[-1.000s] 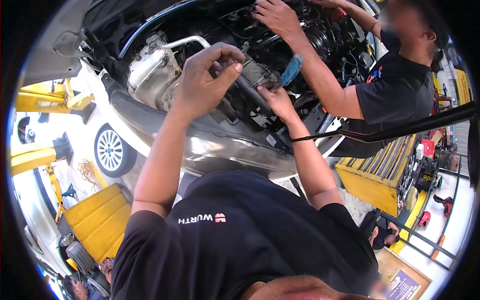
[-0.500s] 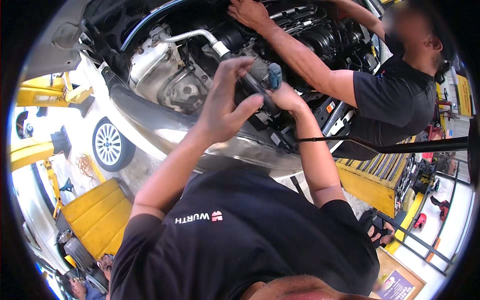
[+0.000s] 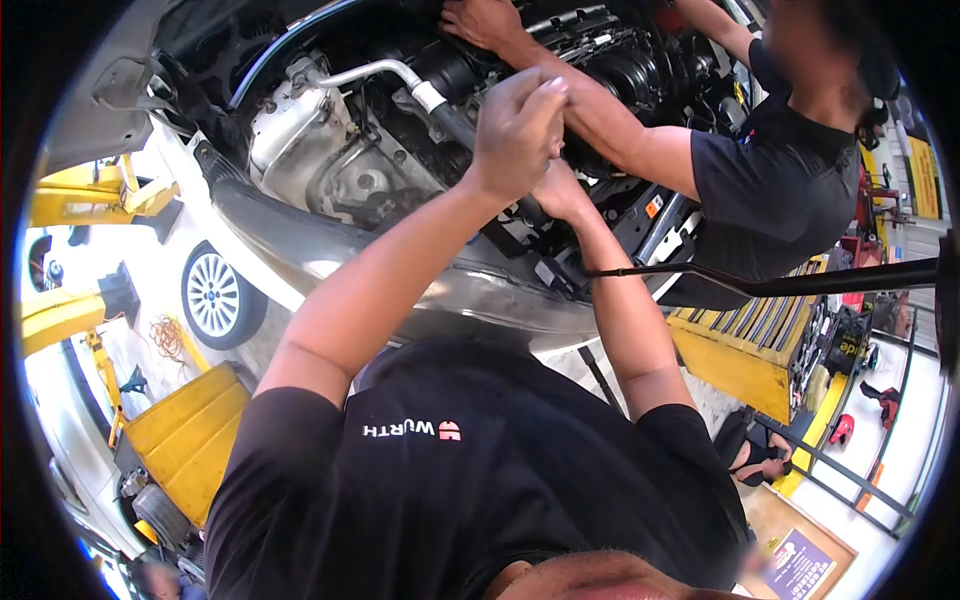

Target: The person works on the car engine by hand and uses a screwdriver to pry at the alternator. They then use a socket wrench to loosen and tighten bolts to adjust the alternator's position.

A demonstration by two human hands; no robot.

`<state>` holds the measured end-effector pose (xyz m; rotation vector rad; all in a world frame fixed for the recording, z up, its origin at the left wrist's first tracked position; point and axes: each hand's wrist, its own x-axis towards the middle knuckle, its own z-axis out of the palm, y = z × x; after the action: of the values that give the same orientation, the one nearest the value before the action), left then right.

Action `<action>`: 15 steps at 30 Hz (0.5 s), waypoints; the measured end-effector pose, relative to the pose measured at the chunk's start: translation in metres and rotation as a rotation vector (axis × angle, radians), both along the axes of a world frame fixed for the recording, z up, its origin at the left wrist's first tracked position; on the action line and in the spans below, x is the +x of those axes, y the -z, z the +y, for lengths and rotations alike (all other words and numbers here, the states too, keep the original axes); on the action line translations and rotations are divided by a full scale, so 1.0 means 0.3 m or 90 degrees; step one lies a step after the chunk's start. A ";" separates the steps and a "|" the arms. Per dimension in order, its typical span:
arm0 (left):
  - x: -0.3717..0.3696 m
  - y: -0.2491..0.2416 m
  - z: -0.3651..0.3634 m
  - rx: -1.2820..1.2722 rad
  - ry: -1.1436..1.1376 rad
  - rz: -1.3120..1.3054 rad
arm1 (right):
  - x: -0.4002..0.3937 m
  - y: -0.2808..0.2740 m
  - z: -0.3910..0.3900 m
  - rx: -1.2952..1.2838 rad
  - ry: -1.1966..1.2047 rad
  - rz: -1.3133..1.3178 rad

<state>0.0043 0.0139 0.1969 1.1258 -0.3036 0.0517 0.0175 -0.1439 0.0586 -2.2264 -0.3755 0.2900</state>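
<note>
My left hand is closed into a fist over the engine bay, its fingers wrapped round something hidden inside them. Right beside and partly behind it is my right hand, whose fingers are mostly covered by the left. The small blue object seen earlier at the right hand is out of sight. Beneath both hands runs a thick black hose, joined to a silver metal pipe. The white reservoir-like tank and metal parts lie to the left in the engine bay.
A co-worker's arm reaches across the engine from the right, close to my hands. The car's front bumper lies between me and the engine. A thin black rod crosses from the right. Yellow lift parts stand at left.
My left hand has moved right and closed from an open, spread shape, meeting my right hand. The blue object has become hidden. The co-worker's hand has shifted slightly left.
</note>
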 end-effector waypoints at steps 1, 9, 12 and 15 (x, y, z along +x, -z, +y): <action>0.020 0.002 -0.041 0.032 -0.044 0.015 | -0.001 0.018 -0.001 0.058 -0.008 -0.039; 0.072 -0.078 -0.101 0.222 -0.224 -0.020 | 0.018 0.043 0.012 0.088 -0.010 -0.018; 0.179 -0.065 -0.193 0.234 -0.187 -0.029 | -0.008 -0.019 0.009 0.110 0.061 0.092; 0.255 -0.016 -0.277 0.262 -0.258 -0.012 | 0.010 0.043 -0.003 0.185 0.105 0.157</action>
<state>0.0808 -0.0693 0.2018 1.5840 -0.0983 0.3722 0.0204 -0.1449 0.0456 -1.8960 -0.0922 0.3898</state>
